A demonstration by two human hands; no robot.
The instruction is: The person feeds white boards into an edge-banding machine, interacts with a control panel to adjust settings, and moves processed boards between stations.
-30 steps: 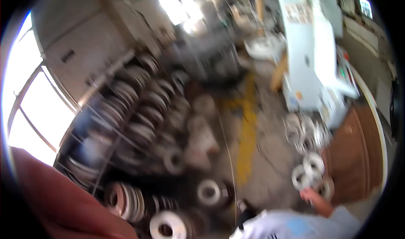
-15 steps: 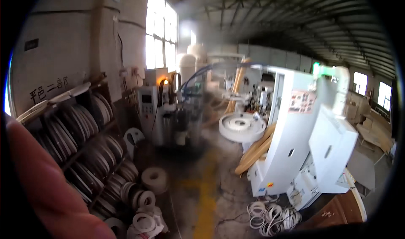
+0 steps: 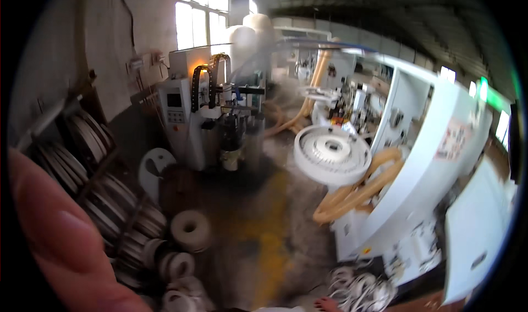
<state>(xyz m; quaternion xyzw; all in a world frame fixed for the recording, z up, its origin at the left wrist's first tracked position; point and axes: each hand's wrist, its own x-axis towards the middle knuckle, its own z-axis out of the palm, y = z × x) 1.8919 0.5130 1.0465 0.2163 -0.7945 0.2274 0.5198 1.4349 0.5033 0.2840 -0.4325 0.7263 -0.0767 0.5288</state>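
A large blurred finger of my left hand fills the lower left corner, very close to the lens; what it holds is hidden. At the bottom edge only a sliver of my right hand shows beside a white sleeve, near a heap of white coils on the floor. Its fingers cannot be made out.
A rack of edge-band rolls lines the left wall, with loose white rolls on the floor below. A grey control machine stands ahead. A long white machine with a round white reel and tan hoses runs along the right.
The view has swung up from the floor and rolls to the workshop ahead. My right hand has dropped to the bottom edge, and the finger at left looms larger.
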